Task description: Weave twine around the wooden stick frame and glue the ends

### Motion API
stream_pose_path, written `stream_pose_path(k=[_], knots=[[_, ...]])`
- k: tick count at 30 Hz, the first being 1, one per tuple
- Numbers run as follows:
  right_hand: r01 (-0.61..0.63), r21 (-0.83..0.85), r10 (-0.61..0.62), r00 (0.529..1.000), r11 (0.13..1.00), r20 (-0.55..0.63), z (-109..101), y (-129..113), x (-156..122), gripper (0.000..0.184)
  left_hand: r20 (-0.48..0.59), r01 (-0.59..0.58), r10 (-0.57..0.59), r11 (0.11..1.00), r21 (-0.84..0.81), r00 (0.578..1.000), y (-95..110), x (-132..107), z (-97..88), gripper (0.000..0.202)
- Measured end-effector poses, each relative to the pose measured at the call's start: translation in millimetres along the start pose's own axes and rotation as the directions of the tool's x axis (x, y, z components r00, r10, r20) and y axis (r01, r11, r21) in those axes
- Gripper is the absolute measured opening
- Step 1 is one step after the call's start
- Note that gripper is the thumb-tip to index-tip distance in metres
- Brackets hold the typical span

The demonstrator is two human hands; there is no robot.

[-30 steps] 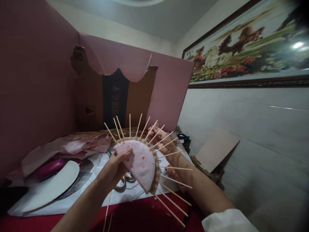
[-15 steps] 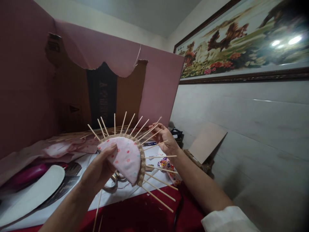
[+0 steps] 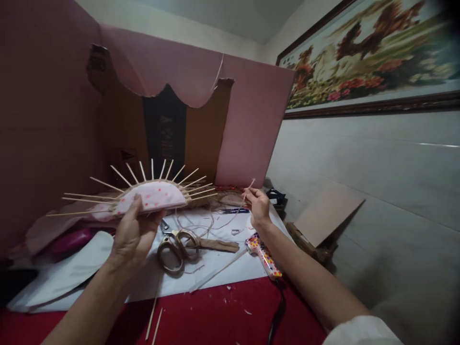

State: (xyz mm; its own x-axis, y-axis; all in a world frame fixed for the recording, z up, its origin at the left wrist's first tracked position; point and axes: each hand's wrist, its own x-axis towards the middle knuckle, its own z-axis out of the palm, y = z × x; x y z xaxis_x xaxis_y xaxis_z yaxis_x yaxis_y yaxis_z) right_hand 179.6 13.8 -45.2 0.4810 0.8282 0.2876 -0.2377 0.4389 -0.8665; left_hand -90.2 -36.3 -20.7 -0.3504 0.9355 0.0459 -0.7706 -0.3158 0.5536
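My left hand grips a half-round fabric-covered piece, white-pink with red dots, by its flat lower edge, thumb on the face. Thin wooden sticks fan out from its curved, cord-woven rim. My right hand, at the right, pinches a thin twine whose frayed tip pokes up above the fingers. The twine trails down in loose loops over the white sheet towards the piece. Below the piece lie large scissors with gold-toned handles.
A flower-patterned glue gun with a clear glue stick and black cord lies at the right on the white sheet over red cloth. Small snips lie behind. A pink-covered cardboard box stands at the back; a purple object is at left.
The half-round piece has swung round and moved left, its sticks now fanning upward and sideways. My right hand, with the twine, is farther from it. The camera view has shifted left.
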Motion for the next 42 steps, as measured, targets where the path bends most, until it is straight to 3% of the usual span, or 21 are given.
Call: stream_pose_path(k=[8, 11, 13, 19, 26, 29, 33, 36, 38, 40, 42], knots=[[0.091, -0.029, -0.090, 0.995, 0.995, 0.054, 3.7, 1.4, -11.1, 0.030, -0.166, 0.233, -0.208, 0.961, 0.150, 0.964, -26.2, 4.8, -16.7, 0.024], [0.065, -0.034, -0.060, 0.990, 0.997, 0.126, 10.0, 0.7, -22.0, 0.030, -0.238, 0.299, -0.253, 0.936, 0.185, 0.938, -30.7, 3.0, -19.3, 0.011], [0.038, -0.042, -0.030, 0.983, 0.998, 0.180, 14.4, -1.2, -29.5, 0.029, -0.256, 0.317, -0.265, 0.928, 0.193, 0.930, -29.5, -0.8, -18.0, 0.005], [-0.024, -0.113, 0.060, 0.942, 0.993, 0.331, 21.0, -25.1, -38.1, 0.026, -0.277, 0.345, -0.281, 0.913, 0.219, 0.919, -16.3, -15.1, -6.0, 0.026], [0.050, -0.155, 0.014, 0.922, 0.987, 0.387, 18.4, -57.4, -34.7, 0.024, -0.302, 0.364, -0.277, 0.887, 0.285, 0.912, -9.5, -20.7, 6.1, 0.019], [-0.018, -0.148, 0.075, 0.920, 0.989, 0.384, 19.3, -60.8, -37.9, 0.027, -0.300, 0.393, -0.305, 0.869, 0.300, 0.904, -9.3, -24.1, 9.3, 0.014], [-0.192, -0.118, 0.225, 0.873, 0.974, 0.433, 21.3, -60.4, -42.9, 0.031, -0.307, 0.463, -0.371, 0.825, 0.324, 0.876, -8.7, -26.0, 9.9, 0.010], [-0.242, -0.110, 0.265, 0.843, 0.964, 0.469, 22.3, -59.9, -46.8, 0.030, -0.261, 0.515, -0.445, 0.770, 0.376, 0.856, -9.6, -28.0, 7.6, 0.010], [-0.237, -0.113, 0.261, 0.819, 0.965, 0.511, 23.0, -59.4, -51.2, 0.027, -0.168, 0.540, -0.528, 0.704, 0.461, 0.832, -11.6, -33.2, 5.9, 0.008], [-0.225, -0.132, 0.260, 0.789, 0.965, 0.556, 24.1, -58.7, -58.0, 0.025, -0.019, 0.469, -0.560, 0.674, 0.571, 0.828, -14.5, -42.4, 5.7, 0.008], [-0.212, -0.166, 0.269, 0.762, 0.963, 0.590, 25.9, -57.8, -66.6, 0.023, 0.145, 0.332, -0.523, 0.706, 0.625, 0.840, -17.4, -53.7, 7.7, 0.012]])
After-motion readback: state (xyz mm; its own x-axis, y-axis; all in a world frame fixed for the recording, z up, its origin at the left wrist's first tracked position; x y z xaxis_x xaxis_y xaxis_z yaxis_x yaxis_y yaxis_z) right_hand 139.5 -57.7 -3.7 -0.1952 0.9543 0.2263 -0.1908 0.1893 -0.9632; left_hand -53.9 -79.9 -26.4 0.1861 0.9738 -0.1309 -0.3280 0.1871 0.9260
